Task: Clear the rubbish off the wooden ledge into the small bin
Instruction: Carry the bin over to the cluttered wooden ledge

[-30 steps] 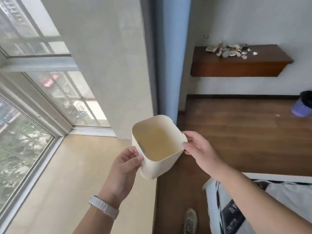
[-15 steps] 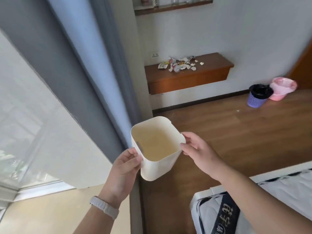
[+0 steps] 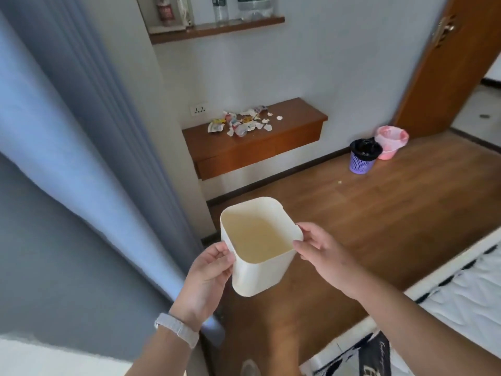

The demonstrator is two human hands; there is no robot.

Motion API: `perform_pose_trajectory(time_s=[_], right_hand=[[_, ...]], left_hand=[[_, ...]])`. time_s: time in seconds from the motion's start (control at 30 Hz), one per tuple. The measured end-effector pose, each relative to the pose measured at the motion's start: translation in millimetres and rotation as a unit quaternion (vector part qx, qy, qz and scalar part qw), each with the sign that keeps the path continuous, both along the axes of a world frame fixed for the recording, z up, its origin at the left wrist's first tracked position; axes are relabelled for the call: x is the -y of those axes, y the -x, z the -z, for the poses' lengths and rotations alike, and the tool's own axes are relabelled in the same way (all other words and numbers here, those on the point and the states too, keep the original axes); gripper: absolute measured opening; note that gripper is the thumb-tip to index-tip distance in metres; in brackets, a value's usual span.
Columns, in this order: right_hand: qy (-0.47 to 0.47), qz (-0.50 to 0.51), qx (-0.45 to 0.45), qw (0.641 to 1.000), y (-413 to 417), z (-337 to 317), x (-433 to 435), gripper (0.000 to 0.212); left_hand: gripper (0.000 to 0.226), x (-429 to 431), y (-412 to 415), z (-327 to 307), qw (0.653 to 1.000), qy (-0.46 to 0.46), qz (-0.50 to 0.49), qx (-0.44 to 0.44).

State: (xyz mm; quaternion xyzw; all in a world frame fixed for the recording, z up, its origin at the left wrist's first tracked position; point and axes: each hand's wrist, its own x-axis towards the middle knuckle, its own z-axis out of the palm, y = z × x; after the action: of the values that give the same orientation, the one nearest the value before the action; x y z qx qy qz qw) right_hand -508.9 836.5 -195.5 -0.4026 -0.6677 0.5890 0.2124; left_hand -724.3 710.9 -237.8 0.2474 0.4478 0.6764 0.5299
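The left hand (image 3: 206,278) and right hand (image 3: 322,256) are pinching opposite rims of the small cream bin (image 3: 257,256), near. Rubbish (image 3: 241,123) is lying scattered on the wooden ledge (image 3: 295,118), far against the wall.

The bin (image 3: 257,272) is cream outside and a warmer yellowish tan inside. The ledge (image 3: 292,123) is reddish-brown wood. The rubbish (image 3: 241,123) on it is mostly white scraps with touches of yellow, pink and red. The floor (image 3: 379,213) is mid-brown planks with visible grain. The curtain (image 3: 81,131) is pale blue, shading to grey. The wall (image 3: 339,63) is white and the door (image 3: 447,77) orange-brown. The lilac basket (image 3: 362,164) has a mesh pattern and a black liner. The pink basket (image 3: 391,139) has a pink-and-white liner. The strap (image 3: 176,329) is pale grey. The mattress (image 3: 466,294) is white, wave-quilted, with black edging.
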Motion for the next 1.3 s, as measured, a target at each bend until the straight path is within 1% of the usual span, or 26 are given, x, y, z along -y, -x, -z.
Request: perform_pose_trajectory(time_s=[0.03, 0.1, 0.2, 0.3, 0.4, 0.47, 0.6, 0.63, 0.7, 0.77, 0.9, 1.0, 1.23, 1.3], right_hand=[[-0.004, 0.006, 0.0, 1.0, 8, -3, -8, 0.032], [-0.016, 0.011, 0.003, 1.0, 24, -11, -23, 0.03], [-0.038, 0.022, 0.012, 0.999, 47, -17, -43, 0.035], [-0.046, 0.034, 0.016, 0.998, 66, -19, -59, 0.037], [-0.039, 0.037, 0.013, 0.998, 78, -18, -72, 0.029], [-0.035, 0.035, 0.016, 0.999, 87, -16, -82, 0.028], [-0.016, 0.04, 0.004, 0.999, 103, -8, -108, 0.029], [-0.014, 0.04, -0.001, 0.999, 107, -5, -116, 0.029], [-0.011, 0.043, -0.008, 0.999, 115, 0, -134, 0.028], [-0.008, 0.045, -0.006, 0.999, 123, 6, -157, 0.027], [-0.004, 0.033, -0.006, 0.999, 138, 14, -215, 0.027], [-0.004, 0.029, -0.012, 0.999, 141, 9, -265, 0.026], [-0.028, 0.035, -0.01, 0.999, 116, -7, -379, 0.025], [-0.036, 0.038, -0.003, 0.999, 109, -9, -408, 0.024]], left_hand=[[0.053, -13, 12, -2, 1.0, -0.006, 0.006, 0.007], [0.057, -36, 34, -5, 1.0, -0.015, 0.017, 0.009], [0.052, -65, 64, -9, 0.998, -0.032, 0.047, 0.003], [0.055, -84, 83, -10, 0.997, -0.029, 0.064, 0.02], [0.055, -98, 96, -5, 0.997, -0.018, 0.063, 0.043], [0.056, -108, 103, -2, 0.997, -0.01, 0.058, 0.052], [0.051, -132, 116, 5, 0.997, 0.003, 0.045, 0.063], [0.053, -139, 120, 6, 0.997, 0.004, 0.042, 0.066], [0.064, -154, 126, 5, 0.997, 0.01, 0.043, 0.068], [0.069, -173, 131, 4, 0.997, 0.018, 0.034, 0.061], [0.062, -223, 140, 2, 0.998, 0.029, 0.009, 0.054], [0.069, -269, 140, -8, 0.999, 0.039, 0.002, 0.034], [0.072, -391, 121, -33, 0.999, 0.034, 0.033, 0.011], [0.063, -421, 115, -36, 0.999, 0.032, 0.041, 0.01]])
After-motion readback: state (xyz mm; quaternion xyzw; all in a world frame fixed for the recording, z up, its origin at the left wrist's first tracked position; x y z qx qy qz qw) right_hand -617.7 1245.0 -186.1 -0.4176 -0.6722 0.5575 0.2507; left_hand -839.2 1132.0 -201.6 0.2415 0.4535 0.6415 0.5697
